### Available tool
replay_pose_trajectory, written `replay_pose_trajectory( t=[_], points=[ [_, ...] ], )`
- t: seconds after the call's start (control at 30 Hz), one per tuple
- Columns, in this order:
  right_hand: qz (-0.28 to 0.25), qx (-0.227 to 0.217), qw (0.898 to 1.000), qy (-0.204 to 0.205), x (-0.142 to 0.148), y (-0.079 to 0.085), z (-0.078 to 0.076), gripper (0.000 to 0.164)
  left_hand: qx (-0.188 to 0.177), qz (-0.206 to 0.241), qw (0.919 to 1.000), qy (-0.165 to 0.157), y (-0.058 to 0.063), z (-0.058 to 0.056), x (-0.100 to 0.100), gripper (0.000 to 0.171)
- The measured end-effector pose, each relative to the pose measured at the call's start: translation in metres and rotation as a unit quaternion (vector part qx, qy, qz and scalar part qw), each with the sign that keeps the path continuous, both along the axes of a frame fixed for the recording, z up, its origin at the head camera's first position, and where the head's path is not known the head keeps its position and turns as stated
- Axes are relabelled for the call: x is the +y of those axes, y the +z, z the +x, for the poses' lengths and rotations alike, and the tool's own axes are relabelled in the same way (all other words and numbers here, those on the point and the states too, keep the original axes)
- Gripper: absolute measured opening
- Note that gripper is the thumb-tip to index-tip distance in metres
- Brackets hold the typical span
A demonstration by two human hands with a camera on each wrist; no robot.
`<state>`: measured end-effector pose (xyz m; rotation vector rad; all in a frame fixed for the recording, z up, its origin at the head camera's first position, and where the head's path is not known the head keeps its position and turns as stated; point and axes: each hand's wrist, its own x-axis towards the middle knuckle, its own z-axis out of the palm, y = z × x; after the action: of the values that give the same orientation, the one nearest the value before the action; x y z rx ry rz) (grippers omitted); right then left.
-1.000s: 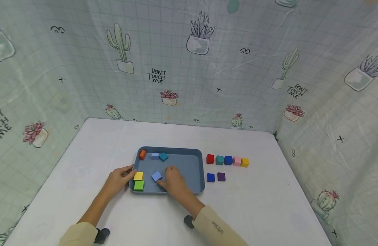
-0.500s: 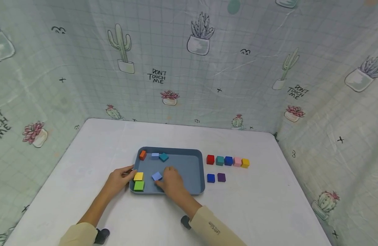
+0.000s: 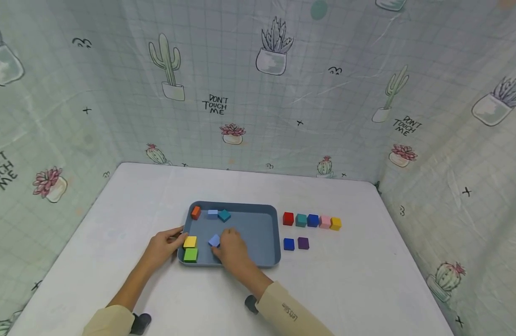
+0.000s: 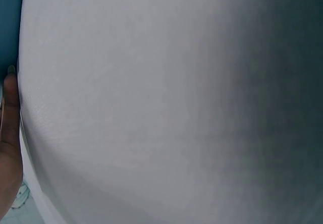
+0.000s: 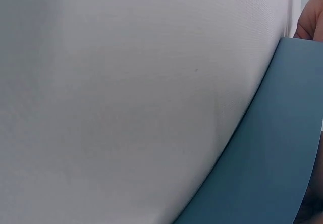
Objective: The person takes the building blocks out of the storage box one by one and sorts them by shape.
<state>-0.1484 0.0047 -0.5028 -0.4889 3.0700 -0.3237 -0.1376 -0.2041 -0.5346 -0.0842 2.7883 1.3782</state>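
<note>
My left hand (image 3: 161, 247) grips the left rim of the blue-grey tray (image 3: 262, 235), its thumb close to a yellow block (image 3: 190, 241). In the left wrist view, a finger (image 4: 10, 113) lies along the tray's side. A green block (image 3: 191, 255) sits just in front of the yellow one. Inside the tray, my right hand (image 3: 234, 252) is low with curled fingers, beside a light-blue block (image 3: 214, 240) turned at an angle. The hand partly covers this block; whatever is under its fingers is hidden. Along the tray's back are an orange block (image 3: 196, 213), another light-blue block (image 3: 213, 214) and a teal block (image 3: 224, 215).
Right of the tray, a back row holds red (image 3: 288, 218), teal (image 3: 301, 220), blue (image 3: 313, 220), pink (image 3: 324, 221) and yellow (image 3: 335, 224) blocks. Nearer me lie a blue block (image 3: 289, 244) and a purple block (image 3: 303, 243). Patterned cloth (image 3: 300, 93) surrounds the white table (image 3: 346, 280).
My right hand has shifted slightly left, closer to the angled light-blue block, and covers more of it. The left hand stays at the tray's rim.
</note>
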Motion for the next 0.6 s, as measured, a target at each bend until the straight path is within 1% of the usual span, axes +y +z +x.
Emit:
replay_pose_trajectory(
  t=[0.17,0.3,0.43,0.6],
  points=[
    [-0.001,-0.02,1.0,-0.005,0.002,0.0,0.0,0.052,-0.001,0.002,1.0,-0.001,0.002,0.0,0.0,0.057],
    [-0.016,-0.029,0.999,-0.001,0.004,0.0,0.0,0.048,-0.001,0.0,1.0,-0.002,0.002,0.0,0.0,0.058],
    [-0.023,-0.026,0.999,0.013,0.008,0.001,-0.001,0.04,-0.002,-0.004,1.0,-0.001,0.003,0.001,0.0,0.058],
    [-0.036,-0.006,0.999,0.04,0.013,0.0,-0.002,0.03,0.002,0.004,1.0,0.0,0.004,0.002,0.001,0.056]
  ],
)
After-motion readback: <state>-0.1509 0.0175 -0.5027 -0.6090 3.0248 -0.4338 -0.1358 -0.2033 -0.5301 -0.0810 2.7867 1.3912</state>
